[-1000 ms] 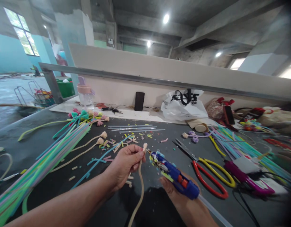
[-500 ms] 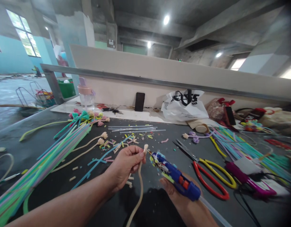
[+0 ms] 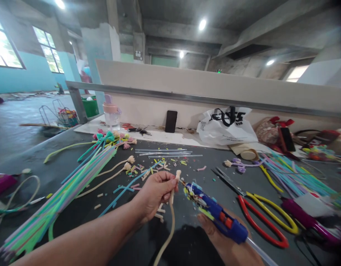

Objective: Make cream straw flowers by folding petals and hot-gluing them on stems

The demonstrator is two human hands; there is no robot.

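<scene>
My left hand (image 3: 159,190) pinches a cream pipe cleaner (image 3: 170,225) just below its small knotted tip; the stem hangs down toward the table's front. My right hand (image 3: 223,236) is wrapped round a blue glue gun (image 3: 215,210) with an orange part on its side and a clear glue stick out of its back end. Bits of coloured scrap and dried glue cling to the front of the gun. Its nozzle points at the cream tip, touching or very close. Right of the gun lie scissors (image 3: 253,201) with one red and one yellow handle, blades apart.
Pastel pipe cleaners lie in a bundle (image 3: 84,181) at left and a pile (image 3: 298,173) at right. Cut scraps and clear glue sticks (image 3: 167,152) lie mid-table. A bottle (image 3: 111,112), phone (image 3: 171,121) and white bag (image 3: 228,125) stand along the back panel.
The view has swung left, so everything sits further right in the picture. Both hands keep their holds, with the nozzle still at the cream tip.
</scene>
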